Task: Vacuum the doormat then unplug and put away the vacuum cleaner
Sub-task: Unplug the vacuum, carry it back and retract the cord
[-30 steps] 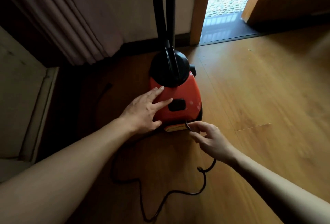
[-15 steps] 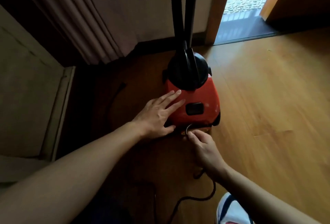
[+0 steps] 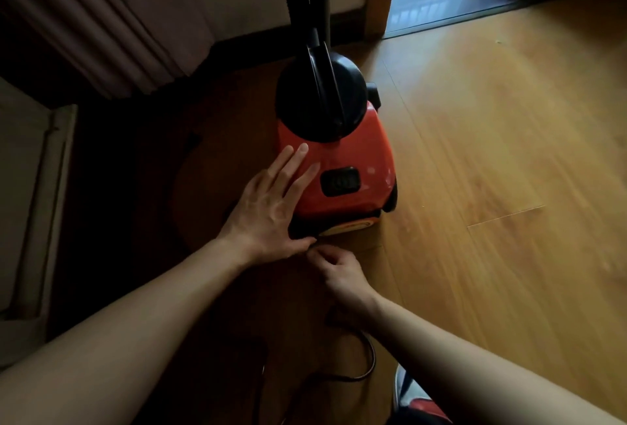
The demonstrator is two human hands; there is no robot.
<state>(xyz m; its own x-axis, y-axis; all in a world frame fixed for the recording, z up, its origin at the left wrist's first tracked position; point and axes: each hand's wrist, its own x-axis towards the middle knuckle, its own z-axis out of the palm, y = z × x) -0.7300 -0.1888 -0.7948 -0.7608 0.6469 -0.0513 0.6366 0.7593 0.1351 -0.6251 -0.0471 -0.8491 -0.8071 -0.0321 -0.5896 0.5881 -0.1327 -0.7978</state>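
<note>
vacuum cleaner (image 3: 356,153) stands on the wooden floor (image 3: 492,153) near the doorway, with left hand (image 3: 268,207) flat on its red body, fingers straight, while right hand (image 3: 339,272) curls at its near base, pinching the cord (image 3: 371,356).

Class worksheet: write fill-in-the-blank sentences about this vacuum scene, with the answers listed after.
The left hand lies flat on the ___ vacuum.
The right hand has ___ fingers, at the vacuum's rear.
The cord loops on the ___ floor.
Answers: red; curled; wooden.
</note>
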